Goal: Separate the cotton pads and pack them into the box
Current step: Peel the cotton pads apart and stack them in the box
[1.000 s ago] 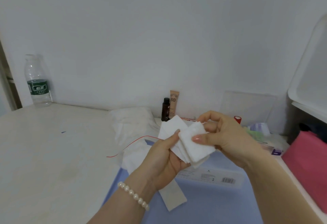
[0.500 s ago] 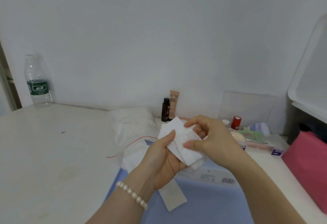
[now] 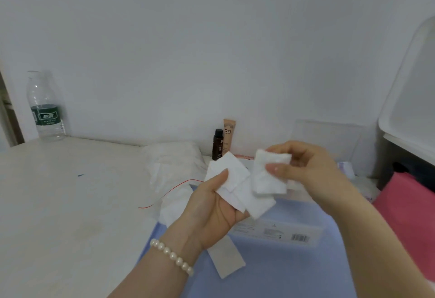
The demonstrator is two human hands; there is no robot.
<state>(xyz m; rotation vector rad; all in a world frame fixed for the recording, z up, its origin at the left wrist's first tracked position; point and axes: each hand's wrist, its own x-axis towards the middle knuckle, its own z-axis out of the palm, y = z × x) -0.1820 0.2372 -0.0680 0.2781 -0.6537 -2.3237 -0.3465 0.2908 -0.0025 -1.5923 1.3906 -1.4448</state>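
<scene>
Head view: left hand (image 3: 211,206) holds stacked pads (image 3: 231,180); right hand (image 3: 306,170) pinches one pad (image 3: 268,177).

Your left hand (image 3: 211,206) holds a stack of cotton pads (image 3: 231,181) above the box (image 3: 277,231), which lies on the mat (image 3: 270,271). Just to its right, your right hand (image 3: 303,170) pinches 1 pad (image 3: 268,177). Behind them, 2 cosmetic containers (image 3: 223,140) stand against the wall; a water bottle (image 3: 46,107) stands far left on the table (image 3: 58,203).
</scene>
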